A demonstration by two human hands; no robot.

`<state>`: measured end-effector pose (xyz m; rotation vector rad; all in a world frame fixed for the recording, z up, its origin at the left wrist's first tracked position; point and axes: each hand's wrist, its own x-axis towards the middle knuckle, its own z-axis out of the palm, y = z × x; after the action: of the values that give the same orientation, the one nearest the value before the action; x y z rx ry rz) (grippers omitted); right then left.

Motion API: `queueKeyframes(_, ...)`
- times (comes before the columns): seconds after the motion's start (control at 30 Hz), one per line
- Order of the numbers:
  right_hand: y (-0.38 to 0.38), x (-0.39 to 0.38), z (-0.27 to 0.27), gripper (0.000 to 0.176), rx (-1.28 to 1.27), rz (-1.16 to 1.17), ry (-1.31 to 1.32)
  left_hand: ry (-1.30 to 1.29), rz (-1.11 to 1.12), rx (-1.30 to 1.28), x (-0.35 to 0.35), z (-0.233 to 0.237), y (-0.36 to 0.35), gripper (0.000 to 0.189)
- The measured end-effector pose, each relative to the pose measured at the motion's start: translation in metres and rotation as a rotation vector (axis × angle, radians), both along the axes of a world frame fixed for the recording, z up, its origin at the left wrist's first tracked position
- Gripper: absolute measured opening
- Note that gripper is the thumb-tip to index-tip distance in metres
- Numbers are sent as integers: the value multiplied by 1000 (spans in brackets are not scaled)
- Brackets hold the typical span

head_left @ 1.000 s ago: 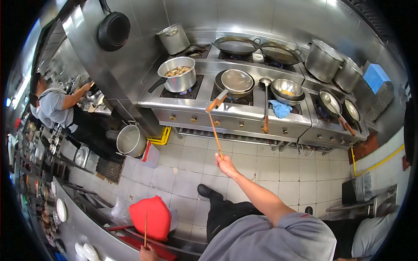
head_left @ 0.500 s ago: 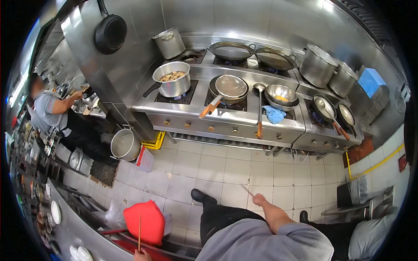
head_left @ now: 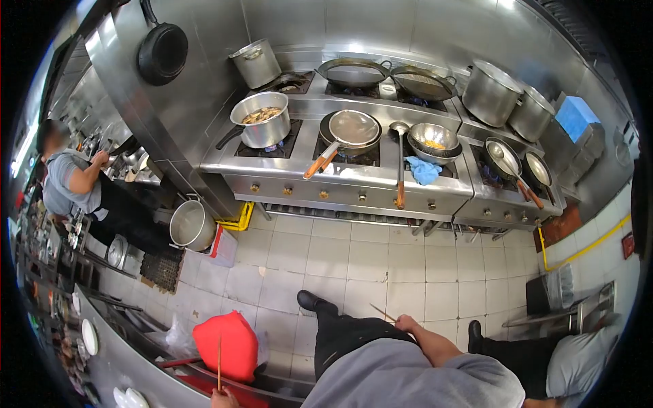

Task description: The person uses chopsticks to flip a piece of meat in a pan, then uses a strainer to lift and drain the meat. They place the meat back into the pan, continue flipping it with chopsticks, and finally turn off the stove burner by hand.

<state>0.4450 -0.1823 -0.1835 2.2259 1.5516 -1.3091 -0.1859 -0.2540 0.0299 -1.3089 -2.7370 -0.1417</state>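
Low in the head view, my left hand (head_left: 224, 400) is closed around a thin wooden stick (head_left: 220, 360) that points upward, like a long chopstick. It overlaps the area beside a red bag-like thing (head_left: 228, 347). My right hand (head_left: 406, 324), held in front of my body over the tiled floor, has its fingers wrapped around a second thin stick (head_left: 382, 312), which points up and to the left. Both hands are away from the stove (head_left: 326, 190). On the stove, a pot (head_left: 275, 130) holds brown pieces of food, and a sieve (head_left: 354, 129) rests over a pan.
A ladle (head_left: 400, 160), a metal bowl (head_left: 435, 134) and a blue cloth (head_left: 424, 171) sit on the stove. A large pot (head_left: 192, 226) stands low at left. One person (head_left: 75, 180) works at far left; another (head_left: 578, 364) is at lower right. A steel counter (head_left: 112, 360) runs along lower left.
My right hand has lowered slightly, and its stick has tilted flatter. The view has shifted a little, with the stove slightly further left. The person at right shows more of an arm.
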Motion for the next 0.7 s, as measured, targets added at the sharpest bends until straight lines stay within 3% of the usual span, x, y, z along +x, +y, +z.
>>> queueKeyframes(0.1, 23, -5, 16, 37, -47, -114, -58, -15, 14, -11, -1, -3, 2, 23)
queueKeyframes(0.17, 33, -10, 21, 35, 69, -183, -67, -8, 23, -7, -3, -5, 0, 23)
queueKeyframes(0.37, 43, -26, 32, 33, 46, -79, -34, -76, 24, 24, -2, -1, 1, 25)
queueKeyframes(0.47, 42, -26, 43, 32, -59, -86, -10, -31, 1, 20, -2, -2, 1, 26)
queueKeyframes(0.7, 28, -17, 28, 32, -28, -170, -76, -18, 33, -1, -1, -3, 2, 26)
